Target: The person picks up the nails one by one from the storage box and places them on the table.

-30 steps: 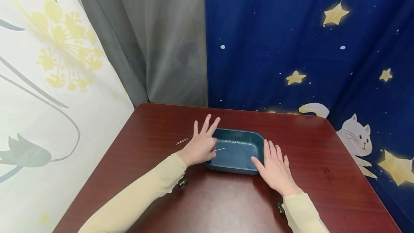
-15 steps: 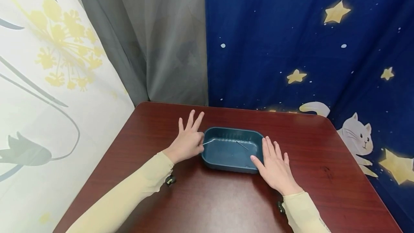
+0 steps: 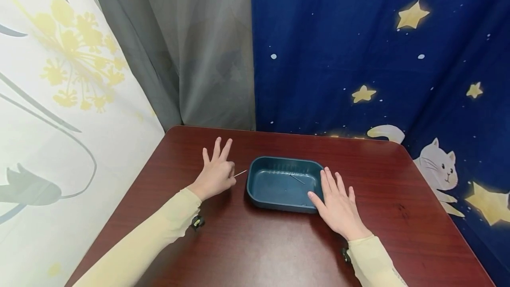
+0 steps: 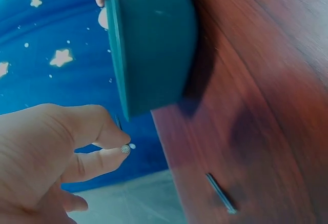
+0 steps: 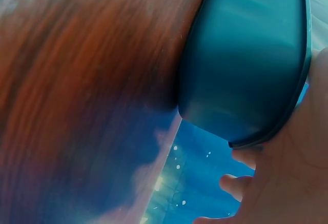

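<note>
My left hand (image 3: 214,175) is left of a dark teal plastic box (image 3: 275,191), pinching a thin nail (image 3: 241,173) between thumb and index finger while the other fingers spread. The nail's round head (image 4: 125,149) shows at the fingertips in the left wrist view. My right hand (image 3: 338,207) rests on the box's right end with straight fingers, the thumb over the rim. Another nail (image 3: 297,179) lies inside the box. In the left wrist view, what looks like a pair of nails (image 4: 221,194) lies on the table, hidden behind my left hand in the head view.
The box stands on a reddish-brown wooden table (image 3: 255,251) with rounded far corners. Behind it hang a grey curtain (image 3: 215,56) and a blue star-patterned curtain (image 3: 318,79). A white patterned cloth (image 3: 40,123) hangs at the left.
My left hand has moved left, out from over the box to the table beside it, with the nail still pinched. The right hand has stayed on the box's right end.
</note>
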A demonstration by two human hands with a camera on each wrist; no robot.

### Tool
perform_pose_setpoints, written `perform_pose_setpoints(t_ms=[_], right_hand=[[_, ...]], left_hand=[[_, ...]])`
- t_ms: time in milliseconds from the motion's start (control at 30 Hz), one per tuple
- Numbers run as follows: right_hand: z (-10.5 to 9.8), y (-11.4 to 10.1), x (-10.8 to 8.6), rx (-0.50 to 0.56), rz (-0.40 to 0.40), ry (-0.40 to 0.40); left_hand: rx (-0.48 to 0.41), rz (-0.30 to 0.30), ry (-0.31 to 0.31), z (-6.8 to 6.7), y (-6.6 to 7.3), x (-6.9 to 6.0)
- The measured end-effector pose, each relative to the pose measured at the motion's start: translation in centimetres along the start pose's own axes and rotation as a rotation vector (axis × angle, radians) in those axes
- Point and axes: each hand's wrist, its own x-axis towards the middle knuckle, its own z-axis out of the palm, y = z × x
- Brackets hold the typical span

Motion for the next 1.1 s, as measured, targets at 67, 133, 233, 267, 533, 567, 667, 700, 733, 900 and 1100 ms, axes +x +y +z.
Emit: perform_pose_setpoints(t_ms=[67,133,233,267,533,567,667,700,733,900,1100], right_hand=[[0.1,0.0,0.0,-0.001,0.0,0.0],[0.1,0.1,0.0,-0.006,0.002,0.0],[0.1,0.0,0.0,-0.006,0.005,-0.002],[0.2,0.0,0.0,-0.007,0.005,-0.002],[0.2,0.0,0.1,-0.015,0.004,-0.004],[0.2,0.0,0.1,-0.016,0.004,-0.002],[0.2,0.1,0.1,-0.015,0.002,0.004],[0.2,0.1,0.1,-0.014,0.002,0.006],[0.3,0.1,0.1,-0.012,0.002,0.005],[0.2,0.1,0.0,-0.009,0.008,-0.004],[0.2,0.0,0.0,-0.006,0.009,-0.002]], left_hand=[[0.0,-0.017,-0.002,0.3,-0.6,-0.2],[-0.001,-0.034,-0.004,0.6,-1.2,-0.4],[0.002,-0.058,-0.008,1.0,-2.1,-0.6],[0.005,-0.065,-0.011,1.1,-2.4,-0.7],[0.037,-0.118,-0.055,2.2,-4.0,-0.9],[0.043,-0.122,-0.059,2.3,-4.2,-0.9],[0.047,-0.132,-0.062,2.8,-4.8,-0.9],[0.051,-0.136,-0.063,2.9,-4.9,-0.9],[0.055,-0.138,-0.063,3.0,-5.1,-0.9],[0.047,-0.145,-0.069,3.4,-5.5,-0.9],[0.05,-0.147,-0.078,3.8,-5.6,-0.7]])
